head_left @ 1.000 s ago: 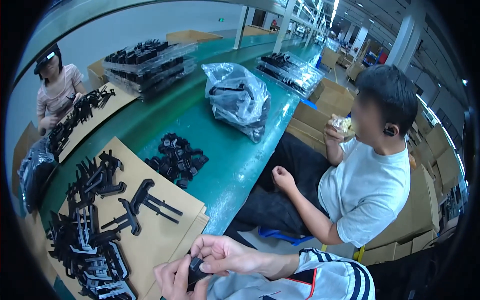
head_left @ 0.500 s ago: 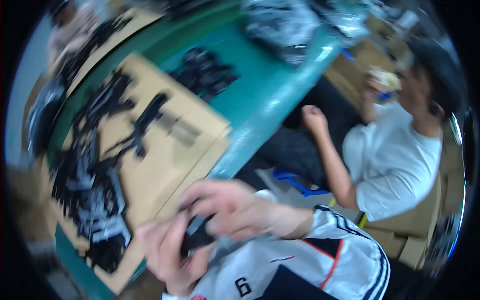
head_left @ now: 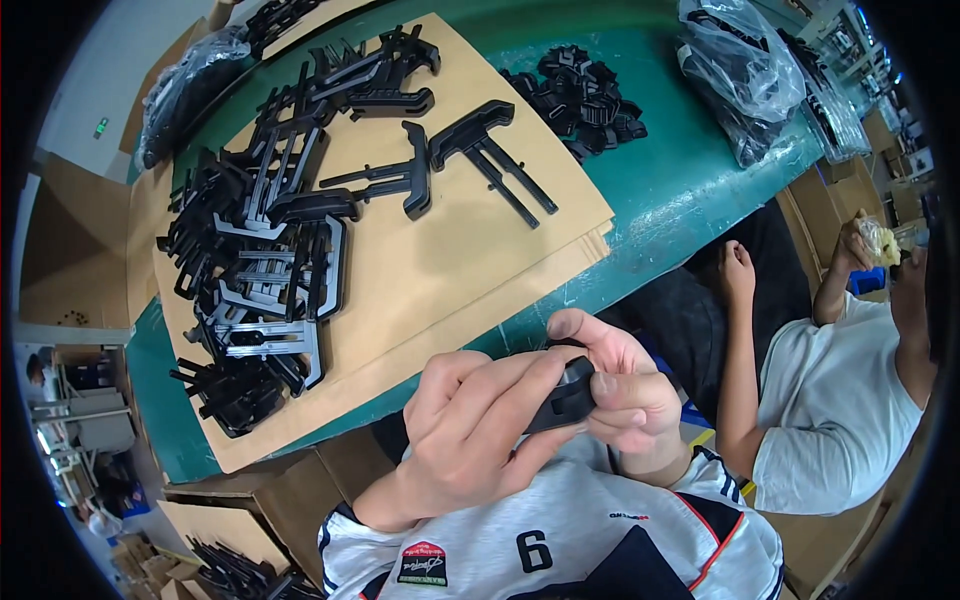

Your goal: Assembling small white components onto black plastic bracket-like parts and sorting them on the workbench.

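Both your left hand (head_left: 470,435) and right hand (head_left: 615,385) have fingers curled tight around one small black plastic part (head_left: 565,398), held close above the green table's (head_left: 690,200) near edge.

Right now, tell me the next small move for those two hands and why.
Probably turn the small black plastic part a little between the fingers, so its shape shows before anything else is done. Both the left hand and the right hand pinch it close to the chest, fingers covering most of it, away from the black parts on the cardboard sheet.
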The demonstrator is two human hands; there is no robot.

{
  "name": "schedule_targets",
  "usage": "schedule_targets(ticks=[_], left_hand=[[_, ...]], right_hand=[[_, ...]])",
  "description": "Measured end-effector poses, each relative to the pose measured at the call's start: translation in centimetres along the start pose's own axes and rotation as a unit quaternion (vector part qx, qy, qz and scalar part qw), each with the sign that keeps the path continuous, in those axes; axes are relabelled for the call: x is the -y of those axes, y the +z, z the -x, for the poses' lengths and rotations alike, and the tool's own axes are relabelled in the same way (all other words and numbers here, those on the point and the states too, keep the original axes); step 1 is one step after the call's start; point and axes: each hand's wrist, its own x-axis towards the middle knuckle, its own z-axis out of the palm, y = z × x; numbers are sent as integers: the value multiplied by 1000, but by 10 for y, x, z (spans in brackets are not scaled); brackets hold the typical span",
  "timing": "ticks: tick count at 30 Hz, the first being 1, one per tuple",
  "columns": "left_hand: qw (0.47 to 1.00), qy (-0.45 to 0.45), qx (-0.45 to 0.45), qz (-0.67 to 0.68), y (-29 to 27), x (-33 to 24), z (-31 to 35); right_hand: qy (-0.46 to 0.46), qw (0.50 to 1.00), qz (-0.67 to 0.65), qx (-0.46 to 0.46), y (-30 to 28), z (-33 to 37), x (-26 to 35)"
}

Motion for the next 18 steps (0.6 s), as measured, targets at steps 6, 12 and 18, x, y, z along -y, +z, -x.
schedule_targets(ticks=[6,12,18], left_hand=[[1000,21,-5,9,4,1,-2],[1000,20,0,0,7,0,-4],[1000,20,-6,22,12,9,-1]], right_hand=[[-41,993,94,66,-14,5,4],[-33,989,142,36,-11,7,12],[13,1000,-2,13,-8,4,8]])
